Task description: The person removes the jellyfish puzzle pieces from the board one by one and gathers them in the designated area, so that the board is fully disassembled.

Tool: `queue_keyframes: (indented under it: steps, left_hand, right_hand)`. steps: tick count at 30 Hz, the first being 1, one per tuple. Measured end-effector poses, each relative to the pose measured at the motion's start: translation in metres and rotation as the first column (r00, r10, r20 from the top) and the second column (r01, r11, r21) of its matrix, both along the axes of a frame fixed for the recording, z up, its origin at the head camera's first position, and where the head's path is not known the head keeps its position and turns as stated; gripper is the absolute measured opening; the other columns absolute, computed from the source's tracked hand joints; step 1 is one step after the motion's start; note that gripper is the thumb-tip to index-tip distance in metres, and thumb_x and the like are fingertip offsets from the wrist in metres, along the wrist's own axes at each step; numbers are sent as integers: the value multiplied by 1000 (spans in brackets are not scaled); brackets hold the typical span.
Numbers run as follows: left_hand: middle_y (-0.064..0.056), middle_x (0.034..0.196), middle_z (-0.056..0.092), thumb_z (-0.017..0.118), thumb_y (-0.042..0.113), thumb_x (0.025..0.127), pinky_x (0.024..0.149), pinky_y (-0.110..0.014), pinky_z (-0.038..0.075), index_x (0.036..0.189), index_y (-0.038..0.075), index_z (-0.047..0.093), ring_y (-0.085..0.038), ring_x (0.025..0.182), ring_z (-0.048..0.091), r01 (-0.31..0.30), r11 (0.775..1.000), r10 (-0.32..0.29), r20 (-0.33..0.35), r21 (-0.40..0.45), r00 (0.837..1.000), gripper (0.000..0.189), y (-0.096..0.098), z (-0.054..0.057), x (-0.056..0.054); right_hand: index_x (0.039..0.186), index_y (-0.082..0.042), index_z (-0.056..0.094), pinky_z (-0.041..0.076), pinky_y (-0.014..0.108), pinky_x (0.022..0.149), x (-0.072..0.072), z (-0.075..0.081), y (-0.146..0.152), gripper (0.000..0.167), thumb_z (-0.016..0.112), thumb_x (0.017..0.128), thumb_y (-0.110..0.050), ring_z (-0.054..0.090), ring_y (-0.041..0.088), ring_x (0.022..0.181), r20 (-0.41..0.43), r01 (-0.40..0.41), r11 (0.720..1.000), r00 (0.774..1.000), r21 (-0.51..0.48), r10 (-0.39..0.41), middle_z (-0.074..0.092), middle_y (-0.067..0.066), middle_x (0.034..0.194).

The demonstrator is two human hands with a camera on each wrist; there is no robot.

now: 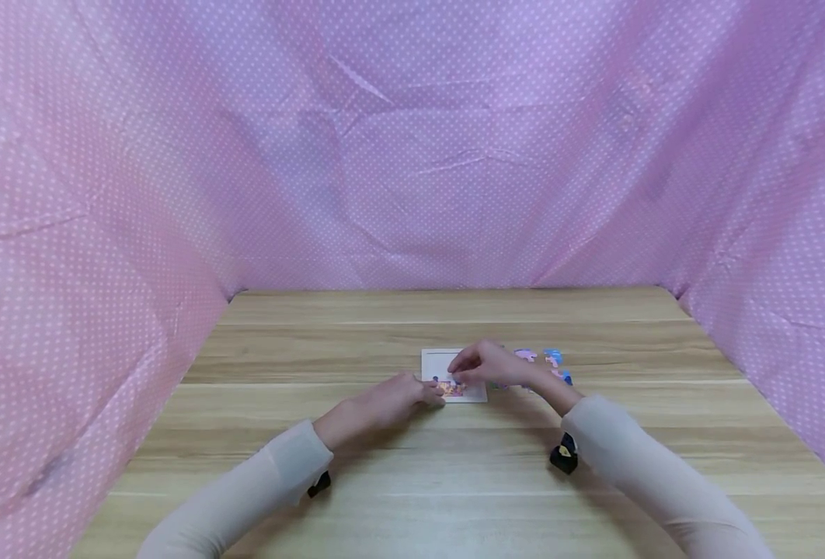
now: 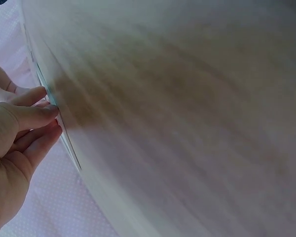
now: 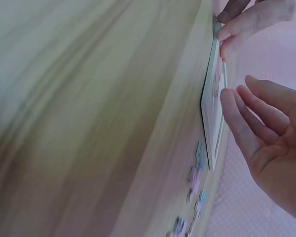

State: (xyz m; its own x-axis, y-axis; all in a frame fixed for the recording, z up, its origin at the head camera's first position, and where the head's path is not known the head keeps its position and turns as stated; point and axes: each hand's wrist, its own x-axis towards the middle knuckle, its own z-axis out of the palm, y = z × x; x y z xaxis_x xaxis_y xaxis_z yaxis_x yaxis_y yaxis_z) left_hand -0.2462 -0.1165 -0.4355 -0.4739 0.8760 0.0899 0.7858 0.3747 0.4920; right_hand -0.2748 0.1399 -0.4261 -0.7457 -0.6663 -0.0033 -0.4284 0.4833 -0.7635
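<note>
A small white puzzle tray [image 1: 442, 361] lies flat on the table, with joined, colourful puzzle pieces [image 1: 449, 388] along its near part. My left hand [image 1: 400, 397] rests at the tray's near left corner, its fingers extended onto the edge. In the left wrist view the thumb and fingertips [image 2: 52, 109] are right at the tray's rim. My right hand [image 1: 491, 363] is over the tray's right side, fingers bent down with thumb and fingertips close together. The right wrist view shows these fingertips [image 3: 228, 95] just over the tray. I cannot tell whether they pinch a piece.
Several loose pink and blue puzzle pieces [image 1: 552, 357] lie right of the tray, partly under my right forearm. The wood-grain table [image 1: 412, 481] ends at a pink dotted curtain [image 1: 412, 194] behind and on both sides. Black devices [image 1: 564, 454] hang under both wrists.
</note>
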Motion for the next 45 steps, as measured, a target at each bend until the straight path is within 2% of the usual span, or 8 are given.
queue_keyframes:
  steps: [4, 8, 10, 17, 23, 28, 34, 45]
  left_hand:
    - [6, 114, 69, 53, 12, 103, 72, -22, 42, 120, 14, 75, -3, 76, 46, -97, 995, 96, 159, -1, 983, 28, 1, 0, 1]
    - [9, 92, 63, 49, 30, 102, 65, -28, 38, 114, 22, 78, -7, 66, 35, -234, 972, 218, 365, -1, 905, 32, 3, 1, 2]
    - [10, 89, 60, 48, 33, 101, 65, -29, 38, 110, 23, 78, -7, 66, 35, -256, 967, 235, 392, 1, 890, 34, 3, 2, 2]
    - [6, 70, 41, 55, 19, 101, 61, -25, 32, 91, 17, 76, -6, 62, 31, -183, 983, 167, 276, 33, 946, 23, 7, 0, 1]
    - [9, 64, 35, 48, 37, 103, 56, -28, 33, 83, 11, 69, -6, 58, 30, -283, 959, 259, 410, -2, 874, 39, 7, 0, 5]
    - [6, 69, 39, 48, 32, 102, 58, -29, 33, 90, 13, 72, -8, 61, 31, -283, 959, 249, 427, 17, 869, 33, 8, 1, 5]
    - [3, 72, 41, 47, 39, 100, 60, -31, 35, 99, 10, 69, -9, 62, 34, -314, 949, 266, 505, 12, 821, 36, 7, 3, 6]
    - [5, 68, 30, 50, 11, 104, 56, -23, 26, 76, 5, 60, -5, 60, 23, -130, 990, 114, 223, 59, 968, 30, 8, 4, 5]
  right_hand:
    - [111, 8, 70, 55, 26, 83, 1, 0, -10, 21, 69, 92, -1, 69, 21, 97, 23, 6, 999, 1000, 40, -7, 73, 15, 105]
    - [113, 10, 68, 55, 28, 86, 3, 1, -17, 27, 72, 87, 2, 68, 23, 97, 61, 31, 997, 998, 67, -35, 72, 15, 105]
    - [112, 8, 69, 55, 27, 84, 3, 1, -20, 26, 73, 86, 2, 67, 21, 94, 50, 29, 996, 998, 79, -33, 72, 13, 102]
    - [105, 4, 72, 55, 24, 78, 4, -3, -23, 24, 77, 81, 5, 65, 15, 85, -20, 11, 995, 1000, 101, -9, 71, 8, 91]
    - [96, 2, 73, 55, 24, 78, 7, -2, -20, 18, 81, 79, 3, 67, 15, 83, -51, 49, 992, 998, 112, -43, 73, 7, 89]
    - [91, -1, 74, 54, 22, 74, 7, -1, -19, 14, 82, 79, 0, 65, 11, 77, -93, 43, 990, 995, 137, -31, 72, 3, 83]
    - [92, 0, 72, 53, 21, 74, 6, -1, -19, 13, 80, 82, 1, 62, 10, 78, -98, 10, 988, 995, 153, 5, 70, 3, 84]
    - [95, 2, 66, 51, 21, 74, 6, -1, -20, 19, 78, 81, 6, 58, 13, 81, -33, 23, 992, 999, 128, -19, 65, 7, 86]
